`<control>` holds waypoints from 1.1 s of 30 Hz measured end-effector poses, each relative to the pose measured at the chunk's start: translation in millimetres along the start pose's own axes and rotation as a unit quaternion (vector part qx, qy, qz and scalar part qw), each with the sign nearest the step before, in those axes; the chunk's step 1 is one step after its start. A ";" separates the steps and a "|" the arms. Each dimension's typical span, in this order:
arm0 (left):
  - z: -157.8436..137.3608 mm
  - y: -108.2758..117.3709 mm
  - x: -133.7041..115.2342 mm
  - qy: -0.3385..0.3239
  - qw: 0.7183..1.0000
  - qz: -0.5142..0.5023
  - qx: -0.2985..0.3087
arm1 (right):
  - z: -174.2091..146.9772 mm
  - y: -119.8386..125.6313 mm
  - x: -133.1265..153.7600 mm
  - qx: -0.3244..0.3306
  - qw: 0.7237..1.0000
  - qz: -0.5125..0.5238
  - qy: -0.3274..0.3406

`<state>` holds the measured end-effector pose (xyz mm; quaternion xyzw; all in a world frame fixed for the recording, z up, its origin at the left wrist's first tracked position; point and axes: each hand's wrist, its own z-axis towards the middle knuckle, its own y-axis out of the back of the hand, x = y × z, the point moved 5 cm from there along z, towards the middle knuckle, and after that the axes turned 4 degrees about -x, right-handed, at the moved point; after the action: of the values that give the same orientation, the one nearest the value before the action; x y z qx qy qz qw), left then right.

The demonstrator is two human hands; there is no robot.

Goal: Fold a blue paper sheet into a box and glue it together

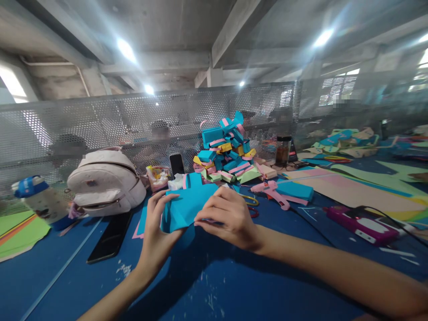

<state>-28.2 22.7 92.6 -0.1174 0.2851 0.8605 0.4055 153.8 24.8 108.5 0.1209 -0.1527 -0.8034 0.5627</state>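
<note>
A folded piece of blue paper point(190, 205) is held up above the blue table between my two hands. My left hand point(158, 216) grips its left side, with the thumb below and the fingers over the top edge. At the right end, my right hand point(230, 218) pinches the paper's edge, its fingers closed together. Beyond them rises a pile of folded paper pieces point(230, 156) in blue, pink and yellow. A pink glue gun point(274, 191) lies to the right of my right hand, beside a blue block-shaped piece point(297, 191). Scissors with yellow and red handles point(252, 205) are partly hidden behind my right hand.
On the left stand a white backpack point(103, 183) and a drink bottle point(42, 200), with a black phone point(110, 238) lying in front. To the right are a purple power strip point(361, 225) with cables and coloured paper sheets point(354, 187). A perforated metal screen point(133, 129) runs behind.
</note>
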 end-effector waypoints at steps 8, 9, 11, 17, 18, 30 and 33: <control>-1.5 -2.9 1.9 0.017 1.000 -0.011 0.010 | -0.9 -4.9 -1.7 0.039 0.999 0.012 -0.002; -1.3 -3.0 2.5 0.019 1.000 -0.013 0.011 | -0.9 -5.6 -2.3 0.038 0.999 0.029 -0.008; -0.7 -3.2 4.3 0.025 0.999 -0.015 0.015 | -0.3 -6.2 -3.8 0.025 0.997 0.073 -0.029; 1.4 -3.3 12.1 0.042 0.999 -0.012 0.014 | 0.6 -3.1 -9.5 -0.039 0.983 0.141 -0.110; 1.3 -3.5 12.6 0.042 0.999 -0.010 0.014 | 0.5 -3.0 -9.1 -0.039 0.984 0.138 -0.107; -4.4 -6.1 7.1 0.024 0.999 -0.013 0.024 | -1.7 -7.3 -0.9 0.011 0.996 0.074 -0.037; -5.0 -6.7 7.0 0.028 0.999 -0.012 0.028 | -2.6 -8.1 -1.1 0.012 0.997 0.066 -0.033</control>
<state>-27.7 27.6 82.8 -0.1333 0.3186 0.8438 0.4108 148.1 28.2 102.9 0.0909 -0.1885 -0.7662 0.6075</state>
